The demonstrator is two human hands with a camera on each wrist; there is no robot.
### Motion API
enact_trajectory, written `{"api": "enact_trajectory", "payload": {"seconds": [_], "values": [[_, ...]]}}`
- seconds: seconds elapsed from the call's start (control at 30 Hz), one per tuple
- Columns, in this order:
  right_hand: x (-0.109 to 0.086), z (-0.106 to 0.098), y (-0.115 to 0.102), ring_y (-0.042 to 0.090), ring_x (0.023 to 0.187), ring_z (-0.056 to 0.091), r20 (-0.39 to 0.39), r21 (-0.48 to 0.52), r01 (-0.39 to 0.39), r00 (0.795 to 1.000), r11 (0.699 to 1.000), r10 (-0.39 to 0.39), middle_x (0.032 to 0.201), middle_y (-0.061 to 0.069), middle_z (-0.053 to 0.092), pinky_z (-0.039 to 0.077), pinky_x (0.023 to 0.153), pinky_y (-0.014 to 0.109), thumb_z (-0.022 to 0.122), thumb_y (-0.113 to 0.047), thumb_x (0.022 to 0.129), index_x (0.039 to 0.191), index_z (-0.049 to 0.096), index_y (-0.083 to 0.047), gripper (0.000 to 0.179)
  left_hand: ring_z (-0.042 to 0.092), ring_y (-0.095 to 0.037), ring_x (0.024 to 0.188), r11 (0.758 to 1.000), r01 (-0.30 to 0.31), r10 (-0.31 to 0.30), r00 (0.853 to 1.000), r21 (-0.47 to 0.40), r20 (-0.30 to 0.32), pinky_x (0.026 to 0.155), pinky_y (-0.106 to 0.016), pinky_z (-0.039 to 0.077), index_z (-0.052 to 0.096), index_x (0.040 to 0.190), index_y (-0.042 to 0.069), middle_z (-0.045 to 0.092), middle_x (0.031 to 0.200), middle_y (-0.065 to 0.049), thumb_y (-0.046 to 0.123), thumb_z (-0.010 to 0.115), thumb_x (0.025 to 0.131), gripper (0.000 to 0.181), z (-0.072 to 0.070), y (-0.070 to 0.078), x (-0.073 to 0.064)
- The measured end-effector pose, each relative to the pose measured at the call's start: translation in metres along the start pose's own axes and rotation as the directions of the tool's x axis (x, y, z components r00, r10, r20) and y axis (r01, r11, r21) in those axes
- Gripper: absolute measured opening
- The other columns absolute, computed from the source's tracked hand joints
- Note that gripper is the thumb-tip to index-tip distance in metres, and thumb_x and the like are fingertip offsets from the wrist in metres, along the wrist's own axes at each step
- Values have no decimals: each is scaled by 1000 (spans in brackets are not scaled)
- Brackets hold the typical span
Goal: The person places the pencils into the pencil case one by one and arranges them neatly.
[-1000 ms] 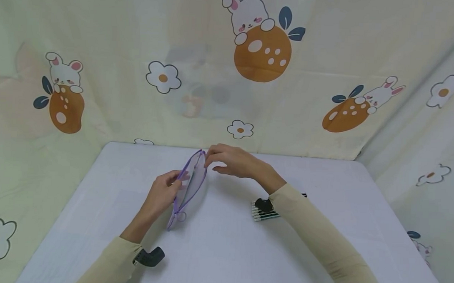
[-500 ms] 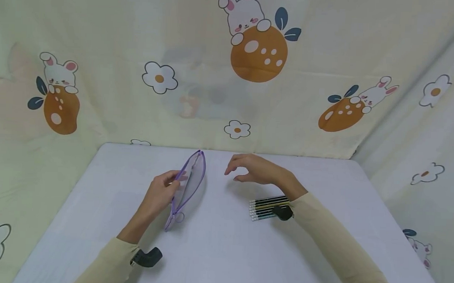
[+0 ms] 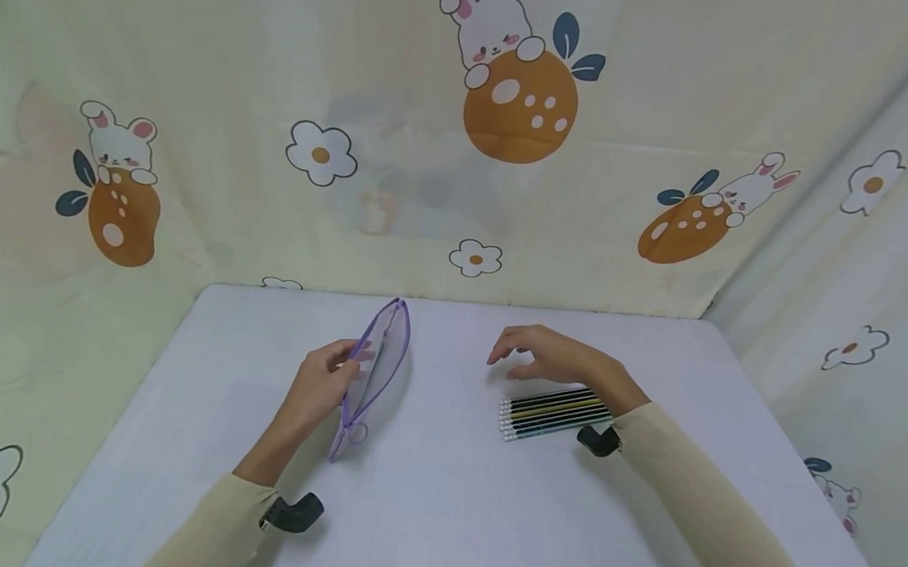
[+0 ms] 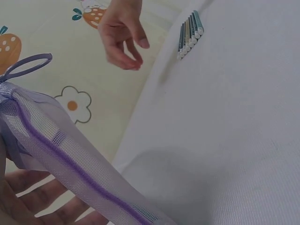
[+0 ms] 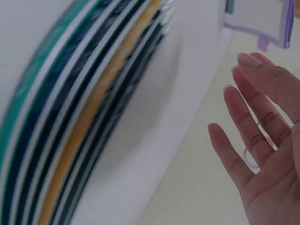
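The person's left hand (image 3: 329,381) holds a purple-edged, translucent mesh pouch (image 3: 393,356) by its left side, rim spread apart, slender stick (image 3: 377,368) within, left of centre over the white table (image 3: 446,508). Right hand (image 3: 552,354) hovers just beyond a flat row of dark and yellow, white-tipped pencils (image 3: 547,413), thumb and fingers loosely parted.

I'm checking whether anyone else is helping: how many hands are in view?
2: the left hand grips the purple mesh pouch; the right hand, holding nothing, is near the pencils.
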State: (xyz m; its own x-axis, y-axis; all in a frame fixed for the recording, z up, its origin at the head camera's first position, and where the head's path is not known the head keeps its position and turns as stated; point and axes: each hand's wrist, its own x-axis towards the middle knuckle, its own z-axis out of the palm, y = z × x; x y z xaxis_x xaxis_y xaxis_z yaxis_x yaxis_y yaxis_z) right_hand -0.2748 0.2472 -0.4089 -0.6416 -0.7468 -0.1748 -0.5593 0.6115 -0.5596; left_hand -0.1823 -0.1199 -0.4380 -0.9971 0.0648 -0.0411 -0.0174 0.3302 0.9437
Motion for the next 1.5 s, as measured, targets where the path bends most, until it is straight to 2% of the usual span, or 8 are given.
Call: {"api": "enact_trajectory", "payload": {"seconds": [0.33,0.6,0.8,1.1,1.5], "values": [[-27,0,31,32,118,60,-13,24,-75,997,997,75,122,6,67,47,104,56,74,-8,91,121,72,-15,31,67,-34,116,1000,-13,13,1000,24,-3,75,-36,56,63,135,9,67,132,-10,23,49,103,38,1,-1,1],[-48,-1,49,30,117,60,-13,43,-141,990,989,142,119,3,67,47,105,55,73,-7,92,120,73,-16,29,66,-35,118,1000,-12,12,1000,18,3,80,-41,58,63,136,9,67,133,-10,23,48,104,38,1,-1,1],[-61,-1,59,27,115,60,-20,30,-197,980,980,198,116,0,67,48,104,55,73,-5,91,117,74,-17,29,67,-36,118,999,-17,18,1000,30,-1,79,-40,58,63,136,9,67,133,-11,22,48,103,38,0,-2,1],[-68,0,67,21,111,61,-18,-6,-211,977,978,211,113,-3,67,52,99,47,74,-6,91,115,74,-17,27,67,-35,115,1000,-5,5,1000,26,-8,72,-32,55,63,135,8,68,132,-13,19,49,102,38,1,-2,2],[-64,-1,69,20,106,60,-10,-27,-226,974,974,226,109,-2,66,53,97,45,74,-2,90,111,74,-16,25,66,-35,118,1000,16,-16,1000,23,-5,80,-42,59,63,135,8,66,134,-12,23,49,103,38,0,-2,2]]}}
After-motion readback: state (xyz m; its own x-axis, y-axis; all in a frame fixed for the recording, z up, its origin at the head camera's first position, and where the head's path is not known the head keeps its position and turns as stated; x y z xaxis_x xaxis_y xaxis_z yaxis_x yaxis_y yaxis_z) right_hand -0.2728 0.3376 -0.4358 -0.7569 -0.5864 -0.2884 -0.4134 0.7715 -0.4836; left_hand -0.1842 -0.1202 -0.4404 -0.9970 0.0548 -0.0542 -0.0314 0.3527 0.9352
